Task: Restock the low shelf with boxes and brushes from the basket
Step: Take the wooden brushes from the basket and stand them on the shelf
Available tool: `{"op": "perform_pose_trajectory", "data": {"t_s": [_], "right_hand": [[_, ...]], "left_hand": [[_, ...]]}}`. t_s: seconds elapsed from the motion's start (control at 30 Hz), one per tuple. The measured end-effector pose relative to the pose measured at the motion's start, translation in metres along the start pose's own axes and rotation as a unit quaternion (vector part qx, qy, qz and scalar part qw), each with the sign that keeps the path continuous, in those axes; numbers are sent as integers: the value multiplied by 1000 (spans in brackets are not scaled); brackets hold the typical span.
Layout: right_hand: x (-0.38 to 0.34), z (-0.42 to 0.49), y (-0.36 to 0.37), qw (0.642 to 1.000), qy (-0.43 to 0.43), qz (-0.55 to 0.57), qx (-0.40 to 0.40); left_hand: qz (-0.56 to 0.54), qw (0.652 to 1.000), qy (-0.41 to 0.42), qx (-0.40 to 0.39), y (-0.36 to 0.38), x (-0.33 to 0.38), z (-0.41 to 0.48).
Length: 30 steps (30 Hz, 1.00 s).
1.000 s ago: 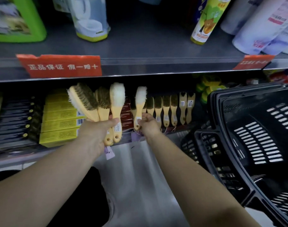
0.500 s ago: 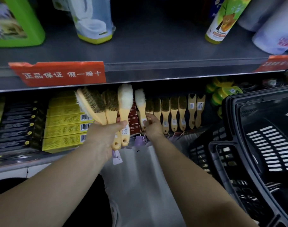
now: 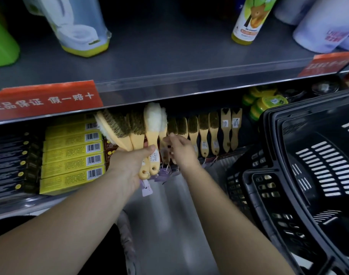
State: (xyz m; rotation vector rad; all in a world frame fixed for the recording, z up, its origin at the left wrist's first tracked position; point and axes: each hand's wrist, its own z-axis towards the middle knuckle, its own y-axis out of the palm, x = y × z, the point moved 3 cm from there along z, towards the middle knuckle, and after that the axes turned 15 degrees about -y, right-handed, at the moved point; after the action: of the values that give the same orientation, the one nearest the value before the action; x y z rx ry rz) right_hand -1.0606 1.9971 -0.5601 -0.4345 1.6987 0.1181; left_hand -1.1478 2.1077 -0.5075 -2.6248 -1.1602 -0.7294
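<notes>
Brush step: right hand [image 3: 181, 150] seats a brush in the shelf row, left hand [image 3: 133, 165] holds spares.
Left hand, centre frame, is clamped on the handles of three wooden-handled brushes [image 3: 136, 133], heads up. Just right of it, the right hand's fingers curl at the white-fleece brush [image 3: 164, 124], which stands at the left end of the brush row [image 3: 204, 132] on the low shelf [image 3: 14, 205]; pinching or only touching, cannot tell. Likely next: take one spare and stand it between the row and the yellow boxes [image 3: 70, 155]. Basket [image 3: 272, 135] is at right.
</notes>
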Motion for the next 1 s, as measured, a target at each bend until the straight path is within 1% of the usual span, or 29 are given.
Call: {"op": "perform_pose_trajectory", "data": {"t_s": [0.07,0.13,0.2,0.27,0.3,0.33,0.4,0.43,0.5,0.67,0.77,0.87,0.93,1.0], "right_hand": [[-14,-15,3,989,36,131,-61],[-22,-26,5,981,37,159,-102],[-23,-30,4,979,36,170,-104],[-19,-27,-1,976,45,193,-89],[-15,-22,-6,980,48,181,-70],[-12,-16,-10,987,53,144,-43],[-3,1,-19,998,62,22,17],[3,10,-22,996,63,-37,41],[15,27,-21,992,65,-92,58],[46,45,-8,984,82,-153,43],[53,43,-6,983,71,-162,44],[46,39,-8,976,54,-207,31],[31,34,-13,977,34,-203,54],[10,23,-16,984,-3,-157,88]], "left_hand": [[9,1000,-1,-13,3,1,2],[17,1000,-3,-25,5,1,4],[22,999,-14,-30,7,1,7],[11,999,-29,-34,9,2,8],[2,999,-33,-39,10,4,7],[-7,999,-34,-42,12,6,7],[-20,998,-39,-40,13,10,9],[-25,998,-43,-38,13,11,9],[-32,998,-49,-38,14,13,9],[-15,998,-52,-26,14,15,6],[-13,998,-56,-23,15,15,4],[-7,998,-51,-25,16,14,5],[2,999,-40,-23,16,13,4],[-3,999,-38,-26,16,12,3]]}}
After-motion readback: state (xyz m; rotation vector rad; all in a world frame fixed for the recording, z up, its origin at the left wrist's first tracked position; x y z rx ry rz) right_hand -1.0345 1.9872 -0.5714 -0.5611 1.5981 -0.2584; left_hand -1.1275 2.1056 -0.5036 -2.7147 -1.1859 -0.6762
